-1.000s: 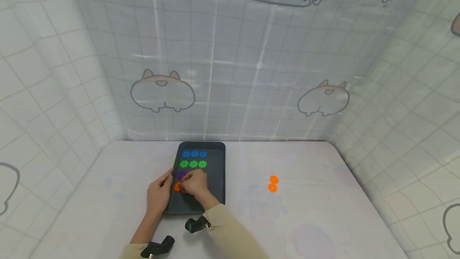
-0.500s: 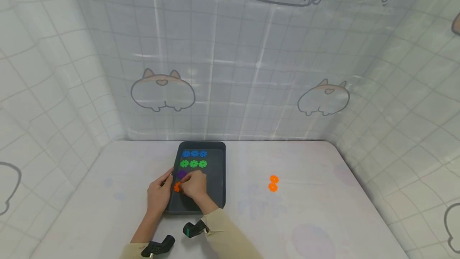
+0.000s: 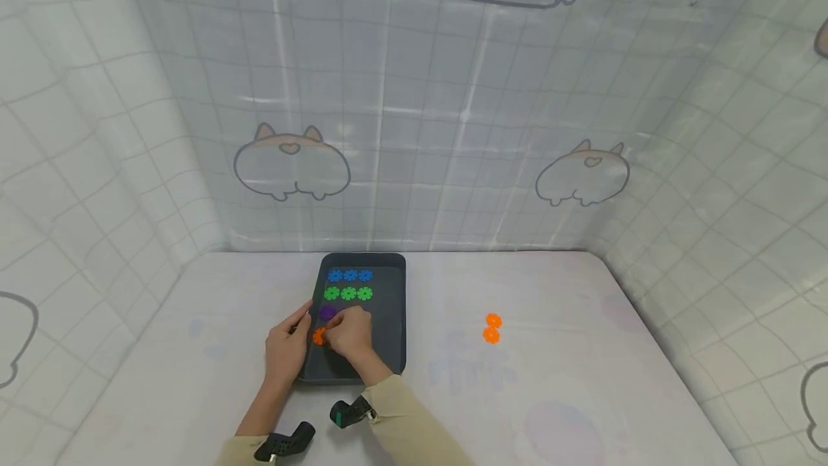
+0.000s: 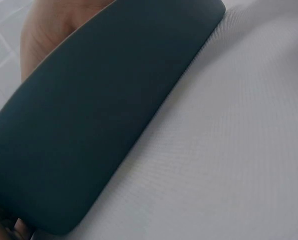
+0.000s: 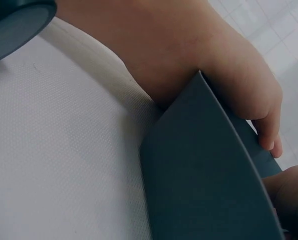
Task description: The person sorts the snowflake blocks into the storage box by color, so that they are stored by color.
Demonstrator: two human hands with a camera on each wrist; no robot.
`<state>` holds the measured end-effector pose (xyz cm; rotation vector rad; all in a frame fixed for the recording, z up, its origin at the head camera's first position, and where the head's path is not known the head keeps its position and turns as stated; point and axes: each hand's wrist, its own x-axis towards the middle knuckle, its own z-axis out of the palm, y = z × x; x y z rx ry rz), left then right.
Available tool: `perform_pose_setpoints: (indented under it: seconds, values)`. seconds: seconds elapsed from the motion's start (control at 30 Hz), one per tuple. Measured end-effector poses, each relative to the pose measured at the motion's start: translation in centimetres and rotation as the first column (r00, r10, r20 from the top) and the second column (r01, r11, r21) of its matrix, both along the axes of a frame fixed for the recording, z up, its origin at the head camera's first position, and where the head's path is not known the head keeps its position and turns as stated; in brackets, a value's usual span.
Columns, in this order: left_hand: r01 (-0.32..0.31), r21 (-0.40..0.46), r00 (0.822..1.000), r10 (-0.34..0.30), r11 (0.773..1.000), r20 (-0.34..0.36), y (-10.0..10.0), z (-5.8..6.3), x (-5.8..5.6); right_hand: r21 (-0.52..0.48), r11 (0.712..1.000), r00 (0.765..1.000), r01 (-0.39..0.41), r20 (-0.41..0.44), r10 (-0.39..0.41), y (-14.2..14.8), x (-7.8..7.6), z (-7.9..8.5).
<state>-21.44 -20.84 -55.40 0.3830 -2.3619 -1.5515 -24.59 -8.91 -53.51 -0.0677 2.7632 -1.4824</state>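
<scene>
A dark baking tray (image 3: pixel 388 322) lies on the table, with a row of blue notched plastic discs (image 3: pixel 350 275) at its far end and a row of green ones (image 3: pixel 348 293) below it. Nearer sit a purple disc (image 3: pixel 328 313) and an orange notched disc (image 3: pixel 318 336) by the left wall. My left hand (image 3: pixel 286 351) holds the tray's left edge. Reaching in over the near side, my right hand (image 3: pixel 351 331) pinches the orange disc and partly covers it. The right wrist view has the right hand (image 5: pixel 208 55) bent over the tray wall (image 5: pixel 198 165).
Two orange notched discs (image 3: pixel 492 328) lie close together on the white table (image 3: pixel 556 380), to the right of the tray. Tiled-pattern curtains with cartoon animals (image 3: pixel 414 128) enclose the table at the back and sides.
Very little differs. The right wrist and sleeve have shifted slightly left and toward me since one second ago, while the fingers stay at the orange disc. The left hand keeps its place.
</scene>
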Motion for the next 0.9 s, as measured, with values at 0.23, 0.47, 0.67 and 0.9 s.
perform_pose_setpoints:
  seconds: [0.23,0.47,0.67,0.9]
  values:
    - [0.003,0.01,1.0,-0.003,1.0,0.002,0.1,0.1,-0.1,-0.046,0.999,1.0,-0.005,0.009,0.005,0.2,-0.2,0.0]
    - [0.0,0.011,1.0,-0.001,1.0,0.015,0.1,0.2,-0.1,-0.204,0.977,0.997,-0.061,0.042,0.071,1.6,-0.4,0.7]
    - [-0.021,-0.028,1.0,0.022,0.999,0.012,0.1,0.4,0.0,-0.343,0.935,0.986,-0.092,0.096,0.133,4.2,-0.8,2.8]
    - [-0.004,-0.024,1.0,0.004,1.0,0.009,0.0,0.4,0.0,-0.389,0.912,0.98,-0.133,0.083,0.179,8.3,-1.0,5.2]
